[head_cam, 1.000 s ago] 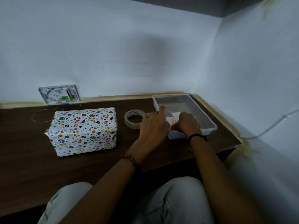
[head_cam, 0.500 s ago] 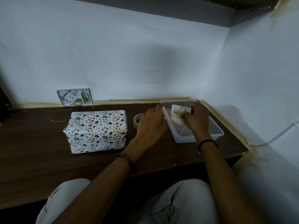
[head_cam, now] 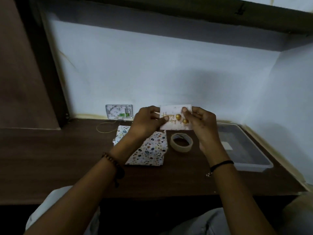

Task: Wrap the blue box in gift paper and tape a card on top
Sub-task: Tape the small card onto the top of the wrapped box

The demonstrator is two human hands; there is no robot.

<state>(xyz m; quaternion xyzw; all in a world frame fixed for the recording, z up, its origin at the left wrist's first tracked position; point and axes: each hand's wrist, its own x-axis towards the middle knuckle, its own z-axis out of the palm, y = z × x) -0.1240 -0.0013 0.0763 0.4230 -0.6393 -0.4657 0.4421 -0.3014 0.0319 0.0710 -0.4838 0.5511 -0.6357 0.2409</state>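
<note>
A white greeting card (head_cam: 174,112) with gold lettering and gold balloons is held up in the air above the desk. My left hand (head_cam: 147,122) pinches its left edge and my right hand (head_cam: 201,122) pinches its right edge. Below my left forearm lies the box wrapped in white dotted gift paper (head_cam: 149,150), partly hidden by the arm. A roll of beige tape (head_cam: 181,142) lies flat on the desk to the right of the box, under the card.
A clear plastic tray (head_cam: 254,165) sits at the right end of the dark wooden desk (head_cam: 50,158), with a small pale piece inside. A wall socket plate (head_cam: 119,111) and a thin yellowish wire (head_cam: 105,128) are at the back. Walls close in at the back and right.
My right hand lifted the card out of the tray and my left hand left the tray rim to take the card's other edge. The camera view shifted right of the box.
</note>
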